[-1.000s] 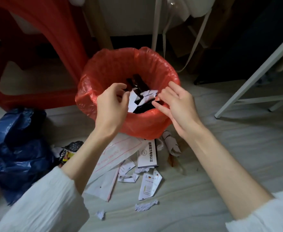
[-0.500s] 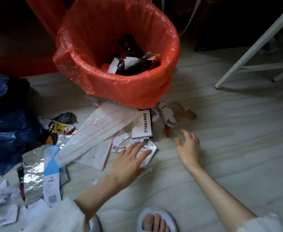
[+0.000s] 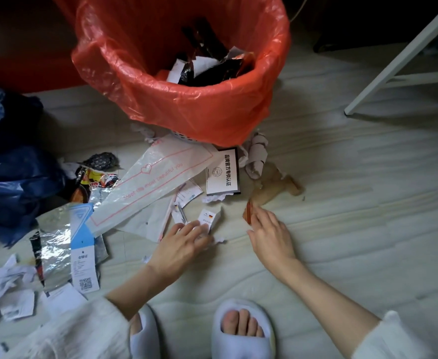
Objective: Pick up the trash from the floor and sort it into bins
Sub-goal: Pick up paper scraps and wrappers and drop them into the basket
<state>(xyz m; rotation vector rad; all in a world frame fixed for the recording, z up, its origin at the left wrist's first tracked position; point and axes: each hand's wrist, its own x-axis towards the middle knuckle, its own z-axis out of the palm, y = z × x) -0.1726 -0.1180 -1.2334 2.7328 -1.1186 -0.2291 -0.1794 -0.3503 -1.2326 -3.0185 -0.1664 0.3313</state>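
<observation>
Head view: a person crouched on the floor (image 3: 342,229) before the red-lined bin (image 3: 192,107), gathering the next scraps. The left hand (image 3: 181,244) lay with fingers nearly straight, pressing a small white card (image 3: 208,218). The right hand (image 3: 272,237) reached a brown scrap (image 3: 247,215), fingers loosely spread, touching but not yet gripping it. Next, seemingly, each needed pinching and lifting to the bin. More litter lay beside a blue bag (image 3: 13,182).
</observation>
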